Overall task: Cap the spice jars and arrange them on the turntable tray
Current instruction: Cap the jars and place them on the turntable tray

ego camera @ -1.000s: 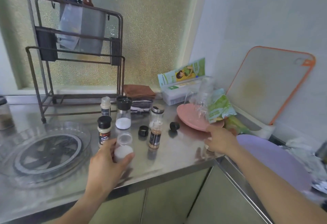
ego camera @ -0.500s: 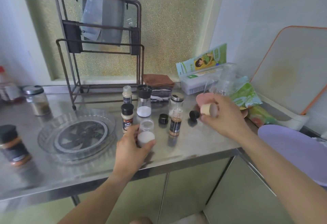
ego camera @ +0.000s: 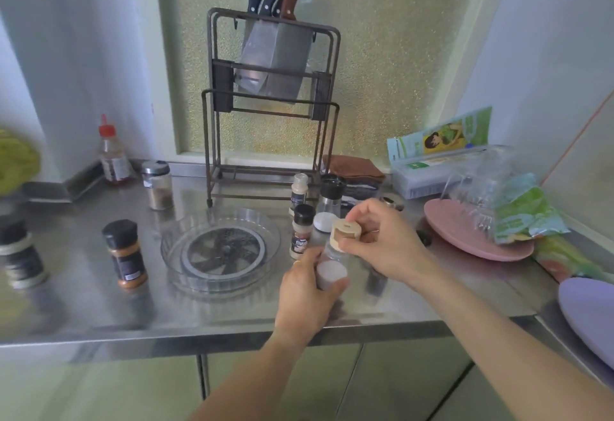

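Note:
My left hand grips a clear jar of white powder, tilted a little above the steel counter. My right hand pinches a beige cap right at the jar's mouth. The clear turntable tray lies just left of the jar, holding nothing. Behind my hands stand a black-capped spice jar, a small white-capped bottle and a black-topped grinder. A brown spice jar with a black cap stands left of the tray.
A knife rack stands at the back. A glass jar and a red-capped sauce bottle sit back left, a dark jar at far left. A pink plate with bags lies right, a purple plate lower right.
My right hand picked up the beige cap near the pink plate and brought it left to the mouth of the jar in my left hand. The camera view swung left.

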The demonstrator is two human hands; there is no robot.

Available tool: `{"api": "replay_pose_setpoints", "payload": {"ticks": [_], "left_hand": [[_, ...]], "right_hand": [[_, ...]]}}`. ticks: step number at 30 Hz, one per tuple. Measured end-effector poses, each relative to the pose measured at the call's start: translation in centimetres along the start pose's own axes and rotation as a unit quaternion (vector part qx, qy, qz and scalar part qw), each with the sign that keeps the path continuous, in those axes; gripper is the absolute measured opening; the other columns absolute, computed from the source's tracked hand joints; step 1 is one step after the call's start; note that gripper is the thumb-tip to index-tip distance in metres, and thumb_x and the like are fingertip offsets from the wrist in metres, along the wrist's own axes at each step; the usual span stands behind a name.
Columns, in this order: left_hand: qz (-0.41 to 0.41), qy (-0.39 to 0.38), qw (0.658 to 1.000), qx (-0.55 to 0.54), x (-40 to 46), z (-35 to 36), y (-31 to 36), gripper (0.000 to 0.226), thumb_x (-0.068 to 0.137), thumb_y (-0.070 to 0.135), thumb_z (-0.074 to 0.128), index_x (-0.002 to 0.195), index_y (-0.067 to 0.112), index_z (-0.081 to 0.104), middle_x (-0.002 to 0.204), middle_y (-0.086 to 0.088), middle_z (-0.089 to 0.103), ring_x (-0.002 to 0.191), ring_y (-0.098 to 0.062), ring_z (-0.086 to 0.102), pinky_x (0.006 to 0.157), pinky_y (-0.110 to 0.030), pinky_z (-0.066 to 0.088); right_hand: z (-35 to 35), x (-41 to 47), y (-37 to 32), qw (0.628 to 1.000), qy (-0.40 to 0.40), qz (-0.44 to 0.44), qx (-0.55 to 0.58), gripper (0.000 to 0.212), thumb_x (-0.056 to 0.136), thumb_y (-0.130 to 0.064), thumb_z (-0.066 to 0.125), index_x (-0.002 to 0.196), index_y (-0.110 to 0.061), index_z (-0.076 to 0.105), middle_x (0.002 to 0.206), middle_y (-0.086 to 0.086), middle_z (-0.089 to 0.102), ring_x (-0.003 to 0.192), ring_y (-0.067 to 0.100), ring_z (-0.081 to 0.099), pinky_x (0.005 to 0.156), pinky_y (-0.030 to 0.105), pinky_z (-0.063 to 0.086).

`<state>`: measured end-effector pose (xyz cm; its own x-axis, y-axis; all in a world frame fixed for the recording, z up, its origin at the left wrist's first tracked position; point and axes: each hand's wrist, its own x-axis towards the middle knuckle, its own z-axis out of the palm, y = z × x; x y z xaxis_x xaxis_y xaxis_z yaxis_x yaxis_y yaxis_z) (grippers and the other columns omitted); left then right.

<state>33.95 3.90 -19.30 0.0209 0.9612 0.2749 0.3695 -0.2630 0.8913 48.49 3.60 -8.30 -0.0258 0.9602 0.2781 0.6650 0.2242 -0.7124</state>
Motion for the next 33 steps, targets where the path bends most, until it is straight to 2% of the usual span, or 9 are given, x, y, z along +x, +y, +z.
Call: {"api": "replay_pose_setpoints", "payload": {"ticks": [7, 14, 18, 21, 23, 25, 27, 29, 33], "left_hand": [[0.009, 0.003, 0.999, 0.030, 0.5, 0.2, -0.6, 0.052, 0.077, 0.039, 0.081, 0.123, 0.029, 0.060, 0.109, 0.011, 0.070, 0.101, -0.014, 0.065, 0.088, -0.032, 0.052], [-0.001, -0.003, 1.000, 0.030, 0.6, 0.1, -0.5, 0.052, 0.078, 0.038, 0.081, 0.123, 0.024, 0.061, 0.108, 0.004, 0.072, 0.099, -0.019, 0.065, 0.083, -0.030, 0.051], [0.002, -0.003, 1.000, 0.031, 0.6, 0.1, -0.7, 0.056, 0.078, 0.041, 0.080, 0.127, 0.024, 0.060, 0.112, 0.002, 0.072, 0.103, -0.021, 0.066, 0.089, -0.035, 0.053], [0.005, -0.006, 1.000, 0.021, 0.6, 0.1, -0.8, 0.055, 0.077, 0.041, 0.079, 0.127, 0.026, 0.059, 0.110, 0.001, 0.072, 0.100, -0.022, 0.067, 0.088, -0.038, 0.056], [0.010, -0.011, 1.000, 0.009, 0.7, 0.1, -0.9, 0.056, 0.078, 0.039, 0.079, 0.129, 0.028, 0.059, 0.109, 0.001, 0.072, 0.098, -0.022, 0.069, 0.087, -0.040, 0.058], [0.019, -0.015, 1.000, 0.008, 0.8, 0.1, -1.2, 0.057, 0.080, 0.036, 0.079, 0.132, 0.026, 0.059, 0.112, 0.002, 0.072, 0.102, -0.020, 0.067, 0.090, -0.037, 0.056], [0.031, -0.017, 0.999, 0.010, 1.0, 0.2, -1.4, 0.058, 0.082, 0.035, 0.078, 0.135, 0.025, 0.058, 0.116, 0.003, 0.071, 0.106, -0.018, 0.065, 0.092, -0.031, 0.053], [0.039, -0.020, 0.999, 0.009, 1.0, 0.3, -1.5, 0.057, 0.083, 0.035, 0.077, 0.135, 0.025, 0.057, 0.115, 0.003, 0.071, 0.105, -0.017, 0.064, 0.089, -0.028, 0.051], [0.035, -0.018, 0.999, 0.002, 0.9, 0.1, -1.3, 0.052, 0.084, 0.033, 0.076, 0.132, 0.027, 0.058, 0.106, 0.004, 0.071, 0.094, -0.015, 0.066, 0.083, -0.026, 0.051]], "right_hand": [[-0.1, 1.8, -0.1, 0.985, -0.119, -0.036, -0.119, 0.046, 0.078, -0.019, 0.077, 0.121, -0.028, 0.066, 0.111, -0.014, 0.072, 0.101, 0.003, 0.069, 0.094, 0.038, 0.056], [-0.5, 3.7, -3.1, 0.920, -0.226, -0.063, -0.314, 0.057, 0.083, -0.029, 0.073, 0.137, -0.027, 0.054, 0.121, -0.008, 0.068, 0.111, 0.015, 0.064, 0.094, 0.032, 0.050], [-0.2, 4.3, -4.3, 0.875, -0.259, -0.093, -0.398, 0.046, 0.082, -0.033, 0.072, 0.126, -0.032, 0.060, 0.120, -0.005, 0.066, 0.110, 0.021, 0.060, 0.090, 0.037, 0.049], [-0.7, 4.5, -4.6, 0.876, -0.287, -0.098, -0.375, 0.038, 0.082, -0.015, 0.073, 0.115, -0.032, 0.067, 0.111, -0.009, 0.064, 0.100, 0.016, 0.060, 0.087, 0.037, 0.051], [-1.0, 4.5, -4.6, 0.877, -0.304, -0.112, -0.356, 0.044, 0.079, 0.001, 0.068, 0.107, -0.034, 0.068, 0.105, -0.014, 0.062, 0.094, 0.009, 0.057, 0.083, 0.034, 0.051], [-1.0, 4.7, -4.2, 0.877, -0.306, -0.121, -0.350, 0.048, 0.076, 0.006, 0.064, 0.101, -0.035, 0.068, 0.099, -0.019, 0.058, 0.089, 0.000, 0.054, 0.078, 0.029, 0.049], [-0.9, 5.0, -4.0, 0.879, -0.298, -0.115, -0.355, 0.048, 0.074, 0.005, 0.062, 0.099, -0.035, 0.067, 0.093, -0.018, 0.056, 0.084, 0.000, 0.053, 0.072, 0.027, 0.047], [-0.5, 5.1, -4.3, 0.869, -0.303, -0.116, -0.375, 0.046, 0.074, 0.002, 0.059, 0.100, -0.035, 0.065, 0.092, -0.016, 0.054, 0.085, 0.009, 0.053, 0.071, 0.033, 0.049], [0.3, 5.4, -5.2, 0.842, -0.328, -0.117, -0.411, 0.038, 0.078, -0.009, 0.062, 0.107, -0.034, 0.063, 0.109, -0.006, 0.061, 0.102, 0.019, 0.055, 0.085, 0.042, 0.052]]}}
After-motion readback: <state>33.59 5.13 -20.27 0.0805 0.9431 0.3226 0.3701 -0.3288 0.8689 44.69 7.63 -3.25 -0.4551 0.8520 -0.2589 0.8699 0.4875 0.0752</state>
